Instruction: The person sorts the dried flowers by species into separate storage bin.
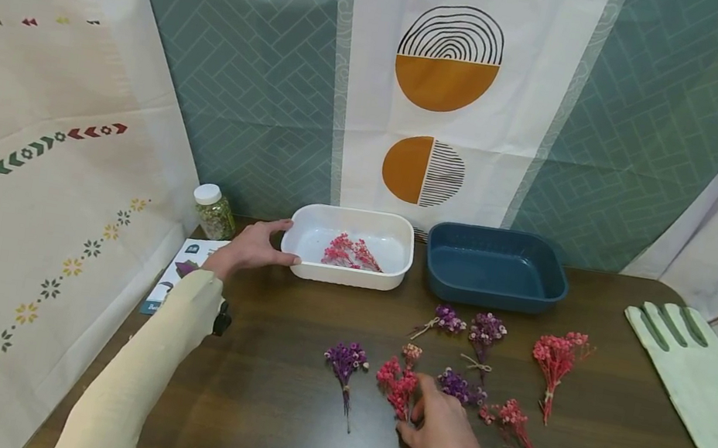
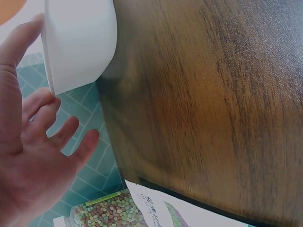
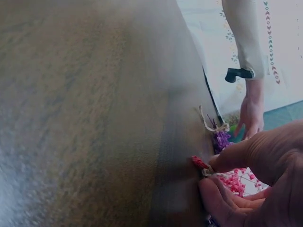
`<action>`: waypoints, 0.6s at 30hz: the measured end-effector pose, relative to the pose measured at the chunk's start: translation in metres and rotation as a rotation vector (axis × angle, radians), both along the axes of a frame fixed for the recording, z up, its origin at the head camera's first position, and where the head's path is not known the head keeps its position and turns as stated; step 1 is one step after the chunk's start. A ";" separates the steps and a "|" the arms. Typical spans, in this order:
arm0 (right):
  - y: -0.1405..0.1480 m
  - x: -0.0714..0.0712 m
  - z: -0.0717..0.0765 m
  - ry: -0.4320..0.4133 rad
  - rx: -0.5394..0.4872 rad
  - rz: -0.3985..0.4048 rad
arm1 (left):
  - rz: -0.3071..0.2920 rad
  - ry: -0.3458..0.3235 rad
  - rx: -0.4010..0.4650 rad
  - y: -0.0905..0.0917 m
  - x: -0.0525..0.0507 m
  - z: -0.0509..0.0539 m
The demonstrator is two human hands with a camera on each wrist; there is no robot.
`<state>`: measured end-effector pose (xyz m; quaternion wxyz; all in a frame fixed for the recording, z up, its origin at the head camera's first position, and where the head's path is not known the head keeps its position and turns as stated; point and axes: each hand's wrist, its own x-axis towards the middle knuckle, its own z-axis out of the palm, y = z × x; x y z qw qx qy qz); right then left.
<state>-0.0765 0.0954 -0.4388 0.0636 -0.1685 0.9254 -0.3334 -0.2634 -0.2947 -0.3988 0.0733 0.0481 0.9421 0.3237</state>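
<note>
My left hand (image 1: 255,244) is at the left end of a white dish (image 1: 350,277). In the left wrist view its thumb and a fingertip touch the dish's rim (image 2: 49,61), while the other fingers spread loosely. Pink dried flowers (image 1: 347,252) lie inside that dish. Low in the head view, my right hand (image 1: 442,429) pinches the stem end of a pink dried flower bunch (image 1: 399,388). The right wrist view shows the stem (image 3: 201,163) between thumb and finger. A paler bloom (image 1: 411,354) is just beyond it. Beside the right hand lie a purple bunch (image 1: 460,386) and another pink bunch (image 1: 513,425).
A blue dish (image 1: 492,296) stands right of the white one. More bunches lie around: purple ones (image 1: 346,363), (image 1: 486,334) and a pink one (image 1: 555,357). At left are a jar (image 1: 215,215) and a printed card (image 1: 170,280); a green cloth (image 1: 706,389) lies right.
</note>
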 end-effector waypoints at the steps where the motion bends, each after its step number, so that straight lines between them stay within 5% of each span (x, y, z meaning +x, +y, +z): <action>1: 0.001 0.000 0.000 -0.007 -0.008 0.010 | 0.003 0.000 0.002 0.000 0.001 0.000; 11: 0.002 0.001 -0.002 -0.043 -0.059 0.065 | 0.007 -0.001 0.006 0.000 0.003 -0.001; 18: 0.002 0.004 0.000 0.015 -0.046 0.070 | 0.009 0.004 0.013 0.000 0.003 -0.001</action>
